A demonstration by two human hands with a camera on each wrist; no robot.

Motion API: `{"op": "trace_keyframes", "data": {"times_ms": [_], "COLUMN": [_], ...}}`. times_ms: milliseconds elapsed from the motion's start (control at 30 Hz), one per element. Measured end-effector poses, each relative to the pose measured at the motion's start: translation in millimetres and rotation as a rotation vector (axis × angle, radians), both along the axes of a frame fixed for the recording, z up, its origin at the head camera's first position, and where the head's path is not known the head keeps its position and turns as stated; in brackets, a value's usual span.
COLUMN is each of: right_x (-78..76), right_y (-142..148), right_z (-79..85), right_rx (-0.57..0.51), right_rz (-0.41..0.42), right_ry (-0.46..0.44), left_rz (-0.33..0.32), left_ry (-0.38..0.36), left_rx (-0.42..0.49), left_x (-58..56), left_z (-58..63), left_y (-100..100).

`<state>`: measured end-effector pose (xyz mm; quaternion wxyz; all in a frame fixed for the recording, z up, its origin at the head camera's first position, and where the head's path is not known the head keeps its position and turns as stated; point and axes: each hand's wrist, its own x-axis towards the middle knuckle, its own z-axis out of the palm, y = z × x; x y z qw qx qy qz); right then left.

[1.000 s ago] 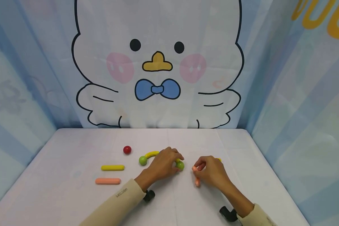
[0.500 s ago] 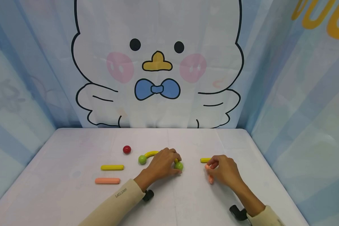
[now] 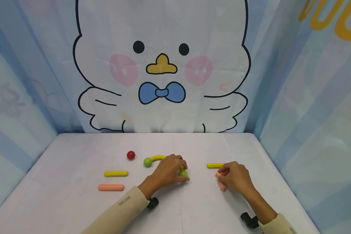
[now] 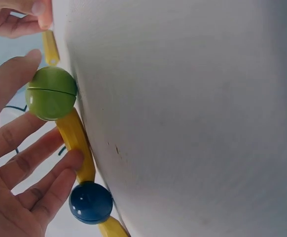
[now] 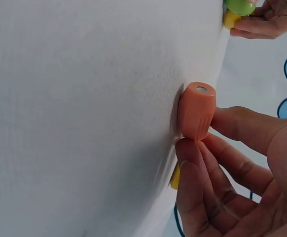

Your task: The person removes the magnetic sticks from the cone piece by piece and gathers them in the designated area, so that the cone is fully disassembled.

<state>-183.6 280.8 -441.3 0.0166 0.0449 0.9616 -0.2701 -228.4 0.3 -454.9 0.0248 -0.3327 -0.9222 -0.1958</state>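
My left hand [image 3: 168, 170] grips a green ball [image 4: 51, 94] between thumb and index finger. Its other fingertips touch the yellow rod [image 4: 79, 143] joined to that ball; a dark blue ball [image 4: 90, 202] follows along this chain. A curved yellow rod [image 3: 158, 157] and a second green ball [image 3: 147, 162] show left of the hand, which hides the middle. My right hand [image 3: 238, 177] pinches a salmon-pink rod [image 5: 197, 111] with a silver disc in its end, slightly tilted near the table. Just behind those fingers lies a straight yellow rod [image 3: 214, 165], partly covered.
On the white table [image 3: 84, 214], a red ball [image 3: 131, 155] sits at the back left. A yellow rod [image 3: 116, 173] and a salmon-pink rod [image 3: 110, 187] lie to the left. A cartoon-printed curtain [image 3: 161, 117] rises behind the table.
The right hand has carried the salmon-pink rod to the right, uncovering more of the yellow rod. Under the left hand, the chain has turned slightly: its left green ball shifted back, the gripped one forward.
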Motion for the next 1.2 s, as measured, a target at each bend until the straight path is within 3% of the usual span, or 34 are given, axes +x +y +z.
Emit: {"op": "trace_keyframes", "data": {"times_ms": [167,567,933,1200], "right_x": [-0.2,-0.5,-6.0,-13.6], "right_y": [-1.3,-7.8,-24.4,-49.4], "right_z": [-0.1,-2.3,-2.4,-0.6], "right_rx": [0.002,0.015,-0.092,-0.111], "right_rz": [-0.001,0.029,0.099,0.178], "right_ry": [0.003,0.143,0.189,0.172], "left_rz": [-0.028,-0.056,0.02,0.002], "left_ry": [-0.01,-0.097,-0.105,-0.119], "left_rx": [0.0,0.008,0.014,0.045], "left_x": [1.8,6.5,11.4,11.6], "left_z": [0.8,2.0,1.8,0.5], "left_y": [-1.6,-7.2,-16.8,-25.2]}}
